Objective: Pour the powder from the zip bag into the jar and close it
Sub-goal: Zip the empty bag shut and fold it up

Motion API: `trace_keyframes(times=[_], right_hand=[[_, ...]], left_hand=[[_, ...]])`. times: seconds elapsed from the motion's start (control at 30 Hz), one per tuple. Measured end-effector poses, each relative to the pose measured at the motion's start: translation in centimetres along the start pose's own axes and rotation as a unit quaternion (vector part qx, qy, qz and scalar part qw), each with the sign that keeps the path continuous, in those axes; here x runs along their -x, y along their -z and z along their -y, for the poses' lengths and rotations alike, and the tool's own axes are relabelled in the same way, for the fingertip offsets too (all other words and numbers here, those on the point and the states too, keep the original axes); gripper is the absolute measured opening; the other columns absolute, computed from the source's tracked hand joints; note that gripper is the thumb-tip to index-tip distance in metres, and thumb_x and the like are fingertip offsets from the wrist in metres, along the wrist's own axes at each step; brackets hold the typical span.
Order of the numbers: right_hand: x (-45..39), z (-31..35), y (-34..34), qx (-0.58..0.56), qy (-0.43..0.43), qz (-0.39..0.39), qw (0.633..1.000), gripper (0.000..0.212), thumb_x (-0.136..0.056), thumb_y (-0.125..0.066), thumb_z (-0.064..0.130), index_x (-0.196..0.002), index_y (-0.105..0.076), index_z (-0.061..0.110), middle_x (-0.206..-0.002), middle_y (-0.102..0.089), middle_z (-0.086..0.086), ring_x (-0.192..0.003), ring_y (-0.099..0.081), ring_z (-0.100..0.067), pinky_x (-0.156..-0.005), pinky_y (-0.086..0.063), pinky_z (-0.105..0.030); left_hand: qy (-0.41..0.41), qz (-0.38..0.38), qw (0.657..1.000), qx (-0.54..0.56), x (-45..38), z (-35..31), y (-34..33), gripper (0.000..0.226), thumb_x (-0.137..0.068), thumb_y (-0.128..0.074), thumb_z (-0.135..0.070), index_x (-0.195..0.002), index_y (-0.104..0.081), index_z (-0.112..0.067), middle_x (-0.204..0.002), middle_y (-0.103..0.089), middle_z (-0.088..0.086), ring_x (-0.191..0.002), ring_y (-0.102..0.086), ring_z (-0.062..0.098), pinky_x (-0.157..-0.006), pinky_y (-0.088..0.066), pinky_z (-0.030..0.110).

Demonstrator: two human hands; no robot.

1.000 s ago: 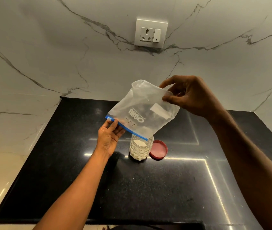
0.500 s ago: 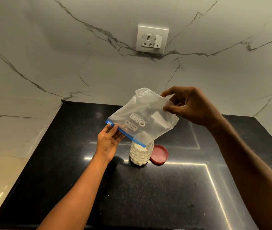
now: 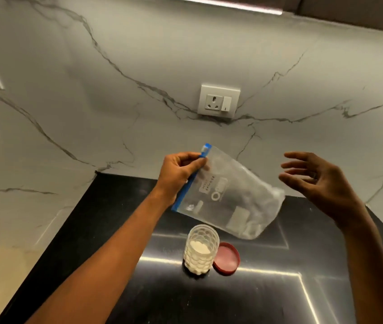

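**Bag lifted clear, jar waiting for its lid**

Marble wall [image 3: 92, 101] with a socket [image 3: 219, 101] backs the black table [image 3: 209, 300], where the jar [image 3: 201, 250] stands upright and open, powder [image 3: 199, 248] visible inside it. Its red lid [image 3: 226, 258] lies flat, touching or just beside the jar on the right, within easy reach for closing.

The left hand [image 3: 178, 171] pinches the bag [image 3: 228, 195] at its blue zip strip [image 3: 191, 178], holding it in the air above and behind the jar, with the zip edge uppermost and the body sagging down to the right. Held that way, any residue probably stays inside instead of dusting the table. The bag looks nearly empty, though blur makes that uncertain.

The right hand [image 3: 314, 181] is free, fingers spread and loose, apart from the bag and holding nothing.

Pouring appears finished; the bag likely gets set aside, and a free hand could then take the lid.
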State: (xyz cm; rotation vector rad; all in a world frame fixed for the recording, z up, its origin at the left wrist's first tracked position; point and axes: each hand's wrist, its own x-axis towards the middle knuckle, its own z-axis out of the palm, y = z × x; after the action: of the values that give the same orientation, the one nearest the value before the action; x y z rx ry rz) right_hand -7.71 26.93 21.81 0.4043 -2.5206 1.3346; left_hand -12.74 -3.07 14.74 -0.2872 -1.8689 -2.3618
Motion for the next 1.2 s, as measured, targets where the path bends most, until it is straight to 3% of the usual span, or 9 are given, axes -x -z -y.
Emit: trace_keyframes(times=[0.1, 0.17, 0.23, 0.37, 0.5, 0.67, 0.8, 0.93, 1.2], right_hand=[[-1.2, 2.3, -1.5, 0.039, 0.026, 0.033, 0.998, 0.065, -0.068, -0.073, 0.055, -0.127, -0.060, 0.032, -0.120, -0.066, 0.012, -0.112, -0.062, -0.002, -0.093, -0.047, -0.027], [-2.2, 3.4, -2.7, 0.049, 0.026, 0.066, 0.996, 0.060, -0.070, -0.075, 0.052, -0.125, -0.059, 0.034, -0.122, -0.065, 0.013, -0.113, -0.060, -0.003, -0.093, -0.046, -0.025], [-3.3, 4.0, -3.9, 0.035, 0.027, 0.077, 0.996, 0.045, -0.078, -0.079, 0.037, -0.119, -0.064, 0.028, -0.113, -0.071, 0.007, -0.106, -0.065, -0.008, -0.090, -0.051, -0.028], [-4.0, 3.8, -5.5, -0.070, 0.020, 0.031, 0.997, 0.015, -0.088, -0.073, 0.017, -0.101, -0.074, 0.010, -0.087, -0.076, -0.013, -0.081, -0.072, -0.019, -0.077, -0.060, -0.048], [-3.5, 2.4, -6.3, -0.177, -0.028, -0.013, 0.984, 0.011, -0.087, -0.073, 0.012, -0.096, -0.073, 0.005, -0.085, -0.078, -0.009, -0.082, -0.076, -0.027, -0.072, -0.063, -0.041], [-2.5, 1.6, -7.6, -0.290, -0.049, -0.028, 0.955, 0.023, -0.085, -0.071, 0.023, -0.101, -0.069, 0.007, -0.090, -0.077, -0.013, -0.085, -0.075, -0.028, -0.068, -0.061, -0.030], [-2.4, 1.4, -8.3, -0.268, -0.028, -0.050, 0.962, 0.022, -0.083, -0.069, 0.028, -0.096, -0.071, 0.010, -0.091, -0.077, -0.007, -0.086, -0.075, -0.021, -0.071, -0.060, -0.025], [-2.5, 1.2, -8.7, -0.249, -0.027, -0.034, 0.968, 0.021, -0.083, -0.068, 0.026, -0.097, -0.072, 0.012, -0.091, -0.076, -0.004, -0.083, -0.073, -0.018, -0.070, -0.060, -0.024], [-2.5, 2.3, -10.3, -0.270, -0.019, -0.050, 0.961, 0.024, -0.083, -0.072, 0.023, -0.100, -0.071, 0.005, -0.091, -0.076, -0.010, -0.082, -0.075, -0.023, -0.069, -0.061, -0.030]], left_hand=[[-0.045, 0.089, 0.990, -0.098, -2.2, -2.4, -1.9, 0.006, -0.090, -0.072, -0.008, -0.094, -0.077, -0.009, -0.080, -0.078, 0.005, -0.063, -0.070, 0.015, -0.055, -0.057, 0.025], [-0.070, 0.161, 0.971, -0.161, -3.5, -4.2, -3.1, 0.008, -0.091, -0.072, -0.011, -0.097, -0.076, -0.011, -0.083, -0.079, 0.004, -0.065, -0.071, 0.013, -0.057, -0.056, 0.022], [-0.083, 0.210, 0.950, -0.215, -4.3, -5.7, -4.1, 0.010, -0.090, -0.074, -0.014, -0.099, -0.077, -0.014, -0.085, -0.079, 0.001, -0.070, -0.073, 0.012, -0.062, -0.060, 0.025], [-0.099, 0.261, 0.917, -0.287, -4.8, -7.7, -4.7, 0.010, -0.089, -0.075, -0.016, -0.098, -0.077, -0.013, -0.081, -0.078, -0.003, -0.071, -0.075, 0.014, -0.068, -0.064, 0.033], [-0.060, 0.246, 0.922, -0.294, -4.5, -7.8, -2.5, 0.017, -0.086, -0.077, -0.016, -0.102, -0.077, -0.009, -0.091, -0.079, 0.004, -0.080, -0.077, 0.018, -0.077, -0.063, 0.033], [-0.033, 0.244, 0.911, -0.331, -3.8, -6.6, 0.0, 0.012, -0.088, -0.074, -0.009, -0.098, -0.075, -0.015, -0.086, -0.079, 0.002, -0.070, -0.073, 0.013, -0.073, -0.062, 0.030], [-0.034, 0.250, 0.895, -0.367, -3.8, -6.7, 0.9, 0.012, -0.087, -0.074, -0.006, -0.097, -0.076, -0.013, -0.087, -0.079, 0.006, -0.067, -0.072, 0.014, -0.065, -0.058, 0.021], [-0.037, 0.255, 0.879, -0.401, -4.0, -7.5, 0.8, 0.018, -0.085, -0.077, -0.012, -0.103, -0.075, -0.011, -0.092, -0.078, 0.006, -0.078, -0.075, 0.021, -0.075, -0.062, 0.028], [-0.140, 0.261, 0.860, -0.414, -4.0, -8.7, -3.8, 0.022, -0.087, -0.076, -0.022, -0.105, -0.076, -0.008, -0.095, -0.077, 0.006, -0.081, -0.073, 0.011, -0.074, -0.061, 0.021]])
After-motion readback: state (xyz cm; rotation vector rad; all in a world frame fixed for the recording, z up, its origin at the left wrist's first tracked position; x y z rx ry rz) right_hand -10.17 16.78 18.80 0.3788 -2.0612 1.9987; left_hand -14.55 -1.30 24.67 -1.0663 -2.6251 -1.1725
